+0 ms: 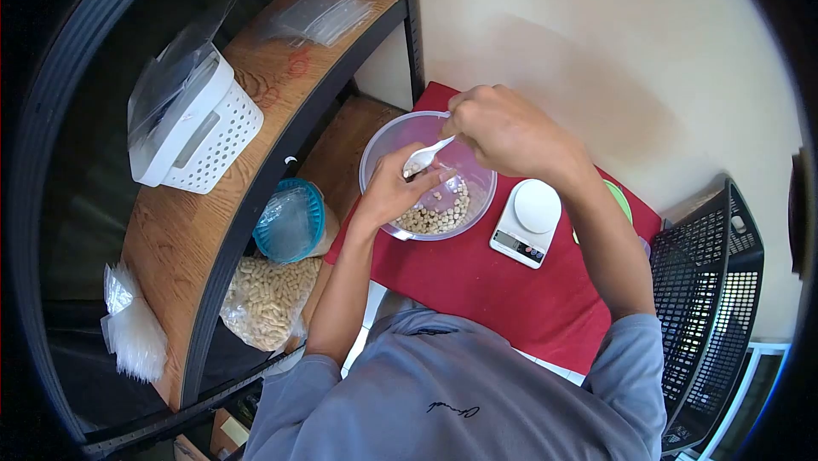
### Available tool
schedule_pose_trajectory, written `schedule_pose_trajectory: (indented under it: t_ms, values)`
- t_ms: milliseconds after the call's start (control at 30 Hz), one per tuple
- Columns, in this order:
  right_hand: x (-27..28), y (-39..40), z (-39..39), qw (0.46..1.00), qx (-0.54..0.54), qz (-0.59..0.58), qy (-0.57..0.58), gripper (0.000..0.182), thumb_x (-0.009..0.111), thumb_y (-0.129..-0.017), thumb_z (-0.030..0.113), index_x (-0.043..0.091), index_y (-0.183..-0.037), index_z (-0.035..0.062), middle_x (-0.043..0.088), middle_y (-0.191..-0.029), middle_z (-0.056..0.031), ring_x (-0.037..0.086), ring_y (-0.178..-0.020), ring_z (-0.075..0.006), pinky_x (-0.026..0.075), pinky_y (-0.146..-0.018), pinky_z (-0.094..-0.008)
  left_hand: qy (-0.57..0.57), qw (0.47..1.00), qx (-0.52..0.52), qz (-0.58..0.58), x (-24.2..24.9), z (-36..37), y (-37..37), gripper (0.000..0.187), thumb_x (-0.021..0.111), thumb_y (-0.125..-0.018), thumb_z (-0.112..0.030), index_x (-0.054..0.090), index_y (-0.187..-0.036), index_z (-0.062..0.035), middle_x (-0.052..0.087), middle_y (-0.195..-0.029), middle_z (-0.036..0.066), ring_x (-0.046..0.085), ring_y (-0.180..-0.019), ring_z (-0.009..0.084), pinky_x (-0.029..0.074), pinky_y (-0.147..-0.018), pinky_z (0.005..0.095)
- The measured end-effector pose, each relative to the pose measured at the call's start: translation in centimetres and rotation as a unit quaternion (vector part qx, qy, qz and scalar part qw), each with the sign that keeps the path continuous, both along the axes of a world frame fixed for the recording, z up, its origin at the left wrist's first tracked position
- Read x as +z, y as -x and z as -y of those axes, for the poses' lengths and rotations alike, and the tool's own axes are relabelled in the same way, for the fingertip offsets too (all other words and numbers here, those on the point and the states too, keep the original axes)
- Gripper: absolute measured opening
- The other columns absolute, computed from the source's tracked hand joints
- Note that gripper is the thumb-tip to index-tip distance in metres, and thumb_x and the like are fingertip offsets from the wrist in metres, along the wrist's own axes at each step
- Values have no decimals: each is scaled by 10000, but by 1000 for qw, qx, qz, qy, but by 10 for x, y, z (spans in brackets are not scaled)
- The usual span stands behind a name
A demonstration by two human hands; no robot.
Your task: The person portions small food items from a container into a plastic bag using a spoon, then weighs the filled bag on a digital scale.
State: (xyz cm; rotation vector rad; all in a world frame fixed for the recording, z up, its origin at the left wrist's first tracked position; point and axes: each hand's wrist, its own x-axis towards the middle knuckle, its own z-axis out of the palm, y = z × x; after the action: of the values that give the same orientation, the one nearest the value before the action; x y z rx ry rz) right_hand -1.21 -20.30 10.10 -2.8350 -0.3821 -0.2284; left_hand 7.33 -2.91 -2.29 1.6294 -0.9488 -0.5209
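A clear plastic bowl (370, 144) stands on the red cloth, with small pale pieces (436, 218) gathered at its near side. My right hand (503, 130) is closed around the handle of a white spoon (430, 154) above the bowl. The spoon slants down to the left, and its scoop, with pale bits in it, reaches my left hand. My left hand (399, 190) is over the bowl's left side, fingers curled and thumb stretched to the right. Something see-through seems to be between its fingers, but I cannot make out what.
A white digital scale (537, 208) sits right of the bowl on the red-covered table (477, 291). A black crate (703, 291) stands at the right. Wooden shelves (230, 231) on the left bear a white basket (217, 120), plastic bags (328, 16), a blue basket (313, 205) and a bag of snacks (268, 299).
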Motion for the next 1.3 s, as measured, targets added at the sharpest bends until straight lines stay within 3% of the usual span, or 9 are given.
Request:
schedule_pose_trajectory:
  t_ms: [133, 200, 333, 733, 800, 933, 1000, 1133, 1300]
  values:
    - [10, 5, 3, 1000, -8, -9, 18, 289, 584, -661, -93, 736, -890, -5, 643, -785, -176, 633, -813, -352, 500, -690, -445, 18, 998, -33, -42, -5, -7, -1, 202, 725, -875, -142, 626, -988, -8, 603, -830, -6, 534, -783, 61, 445, -684, 243]
    - [10, 5, 3, 1000, -8, -4, 6, 297, 583, -657, -100, 738, -891, -2, 644, -783, -171, 634, -814, -350, 501, -690, -441, 81, 981, -101, -144, -1, -12, -1, 218, 675, -921, -148, 595, -1063, -4, 590, -928, 0, 529, -855, 67, 446, -737, 240]
    - [7, 6, 0, 999, -19, 34, 7, 313, 585, -645, -107, 745, -889, 5, 641, -784, -160, 628, -796, -336, 504, -694, -434, 61, 976, -139, -154, -9, -17, -10, 222, 630, -954, -142, 569, -1116, -3, 583, -1011, 8, 532, -914, 72, 453, -793, 244]
    - [20, 16, -9, 987, -89, 109, 82, 286, 595, -673, -63, 754, -892, 29, 651, -820, -137, 617, -828, -316, 520, -718, -419, 88, 992, 33, -87, -10, -11, 2, 170, 695, -885, -74, 615, -1019, -6, 649, -903, 23, 603, -844, 68, 496, -751, 226]
    - [17, 14, -8, 985, -106, 110, 79, 268, 601, -678, -55, 752, -884, 25, 658, -832, -148, 627, -831, -324, 521, -718, -421, 62, 992, 110, 23, -6, -15, 6, 142, 698, -879, -72, 624, -973, 5, 668, -840, 33, 605, -788, 58, 494, -690, 229]
    - [-20, -7, -11, 973, -156, -78, 150, 142, 641, -721, 11, 712, -844, 4, 668, -882, -209, 652, -894, -354, 534, -746, -435, 22, 981, 176, 80, -4, -23, 20, 136, 696, -879, -74, 622, -949, 17, 674, -781, 52, 612, -733, 63, 484, -638, 234]
    - [-49, -27, -16, 967, -134, -143, 162, 134, 633, -792, 92, 721, -870, 28, 689, -938, -190, 688, -881, -340, 565, -737, -437, 60, 982, 175, 42, -9, -21, 28, 163, 709, -858, -82, 622, -953, 19, 679, -757, 109, 672, -740, 136, 508, -669, 286]
    - [-124, -54, -12, 978, -54, -74, 187, 148, 649, -793, 112, 734, -896, 49, 700, -967, -171, 703, -888, -317, 577, -736, -408, 74, 988, 124, 47, -9, -19, 39, 161, 710, -856, -93, 607, -915, 15, 685, -793, 129, 681, -740, 186, 507, -670, 310]
    - [-166, -67, -20, 935, -150, -230, 225, 167, 657, -802, 142, 746, -917, 61, 725, -913, -127, 718, -871, -292, 579, -714, -371, 61, 990, 106, 74, -9, -21, 48, 174, 717, -853, -115, 611, -907, 11, 676, -814, 138, 679, -748, 225, 503, -681, 328]
